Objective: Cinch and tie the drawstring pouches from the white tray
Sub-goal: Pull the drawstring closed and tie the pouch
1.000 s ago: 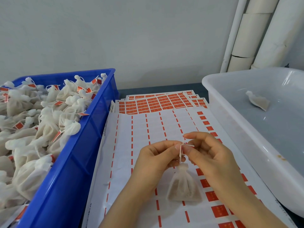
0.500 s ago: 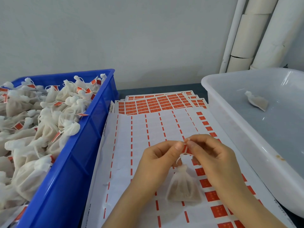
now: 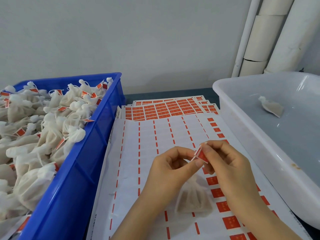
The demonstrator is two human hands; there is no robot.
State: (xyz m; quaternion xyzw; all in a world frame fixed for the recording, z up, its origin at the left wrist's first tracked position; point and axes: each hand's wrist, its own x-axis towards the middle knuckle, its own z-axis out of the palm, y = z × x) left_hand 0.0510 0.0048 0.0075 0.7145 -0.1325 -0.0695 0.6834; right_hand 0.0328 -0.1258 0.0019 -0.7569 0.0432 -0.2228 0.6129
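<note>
Right now both of my hands sit just left of the white tray (image 3: 242,129), over the label sheets (image 3: 155,135) spread on the worktop. My left hand (image 3: 171,168) and my right hand (image 3: 228,168) meet fingertip to fingertip, each pinching the red label (image 3: 200,155) between thumb and forefinger. The label looks folded, and I judge it is being closed round the drawstring, though the string itself is too thin and blurred to make out. The pouch (image 3: 194,200) I am working on hangs below that pinch, left of the tray's near wall. Its neck is up at my fingers and its filled bottom is toward me, so its long axis runs from the label back toward my body. Whether its bottom rests on the sheets or hangs just clear I cannot tell.

The coming move, as I judge it, turns on which side things lie. One more pouch (image 3: 271,107) lies inside the white tray, on its floor toward the far end. It lies slantwise, with the gathered neck pointing to the tray's left wall and away from me. It is to the right of my hands, so my right hand is the nearer one to fetch it. The blue crate (image 3: 83,170) of labelled pouches (image 3: 43,129) stands well left of the tray, across the sheets, nearer my left hand. I expect that hand would drop this one there once the label is pressed shut.
</note>
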